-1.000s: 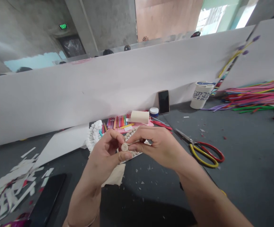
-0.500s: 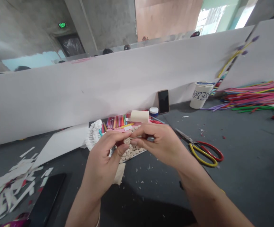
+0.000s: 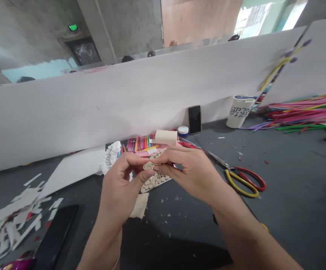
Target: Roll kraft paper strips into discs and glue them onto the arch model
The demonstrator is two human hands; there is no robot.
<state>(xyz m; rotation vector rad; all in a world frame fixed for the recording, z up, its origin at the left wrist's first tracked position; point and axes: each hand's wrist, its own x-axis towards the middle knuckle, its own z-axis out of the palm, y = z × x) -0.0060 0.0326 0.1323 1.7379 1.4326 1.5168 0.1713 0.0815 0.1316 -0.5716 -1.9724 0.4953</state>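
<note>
A small cream fabric rosette point(image 3: 148, 166), coiled in a spiral, is pinched between the fingertips of both hands. My left hand point(image 3: 123, 183) grips its left side with thumb and forefinger. My right hand point(image 3: 191, 167) presses its thumb and fingers on the right side, where a bit of strip shows. Beneath and behind them lies a board point(image 3: 157, 181) covered with several similar cream rosettes, partly hidden by the hands. A cream cloth piece point(image 3: 139, 206) rests on the table below the left hand's fingers.
Scissors with red and yellow handles point(image 3: 243, 182) lie right of my right hand. Behind are coloured markers point(image 3: 138, 143), a cream roll point(image 3: 166, 137), a white-lidded jar point(image 3: 183, 131), a phone point(image 3: 194, 119) and a cup point(image 3: 240, 112). Paper scraps point(image 3: 13, 228) and a black phone point(image 3: 56, 236) are left.
The rosette has shifted slightly left and turned, so its spiral face shows more fully. Less strip shows by my right fingers. Both hands keep their pinch.
</note>
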